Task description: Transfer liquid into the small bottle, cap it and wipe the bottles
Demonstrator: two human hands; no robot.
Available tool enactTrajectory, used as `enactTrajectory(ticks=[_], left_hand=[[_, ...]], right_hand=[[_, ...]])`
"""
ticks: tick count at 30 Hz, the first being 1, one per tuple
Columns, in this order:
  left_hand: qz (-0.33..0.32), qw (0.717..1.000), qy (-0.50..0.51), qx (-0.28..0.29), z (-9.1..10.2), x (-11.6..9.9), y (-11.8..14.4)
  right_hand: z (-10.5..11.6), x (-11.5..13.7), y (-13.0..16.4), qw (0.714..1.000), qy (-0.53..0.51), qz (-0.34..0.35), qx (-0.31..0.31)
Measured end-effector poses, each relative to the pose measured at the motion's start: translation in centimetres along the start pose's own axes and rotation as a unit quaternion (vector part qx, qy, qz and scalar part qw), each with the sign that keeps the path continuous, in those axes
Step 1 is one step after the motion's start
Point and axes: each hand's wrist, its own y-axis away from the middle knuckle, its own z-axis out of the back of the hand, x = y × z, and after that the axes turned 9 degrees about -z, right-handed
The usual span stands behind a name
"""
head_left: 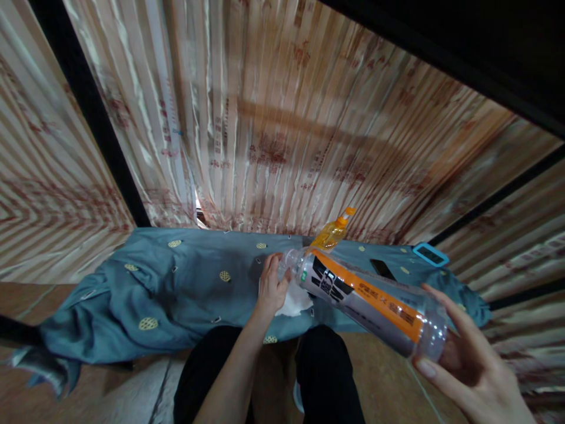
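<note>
A clear plastic bottle with a grey-and-orange label (366,297) is held tilted above the blue patterned cloth (176,288). Its base is cupped by the right hand (468,365), fingers curled; its neck is gripped by the left hand (271,285). A small orange-capped bottle (333,231) stands just behind.

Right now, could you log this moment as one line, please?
left hand: at bottle neck | right hand: holds bottle base, tilted | below: blue cloth

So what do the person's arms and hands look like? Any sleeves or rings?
Both are bare. The left hand and its forearm show no sleeve, glove, watch or ring. The right hand is bare too, with plain, unpainted nails; its wrist runs out of the picture, so a sleeve there cannot be told.
</note>
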Motion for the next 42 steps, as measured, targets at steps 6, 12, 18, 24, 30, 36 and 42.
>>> enactTrajectory(ticks=[6,12,18,24,30,36,42], left_hand=[[0.009,1.000,-0.001,-0.002,-0.1,0.1,0.1],[0.011,1.000,-0.007,0.003,0.0,0.0,0.1],[0.005,1.000,-0.006,-0.003,-0.1,0.2,0.1],[-0.003,1.000,0.002,-0.005,-0.1,0.2,0.1],[-0.014,1.000,0.007,-0.011,-0.1,0.2,0.0],[-0.010,1.000,0.001,-0.005,0.0,0.1,0.0],[0.001,1.000,0.004,-0.004,0.1,-0.2,-0.1]], right_hand=[[-0.4,0.9,0.2,1.000,-0.011,-0.015,-0.023],[0.1,0.5,0.0,1.000,0.011,-0.008,-0.005],[-0.4,1.0,0.2,0.999,-0.023,-0.021,-0.004],[-2.3,2.9,1.2,0.992,-0.086,-0.076,-0.060],[-2.7,3.5,1.4,0.991,-0.098,-0.075,-0.050],[-2.0,2.5,0.9,0.994,-0.087,-0.051,-0.041],[-0.6,0.9,0.2,0.999,-0.041,-0.024,0.010]])
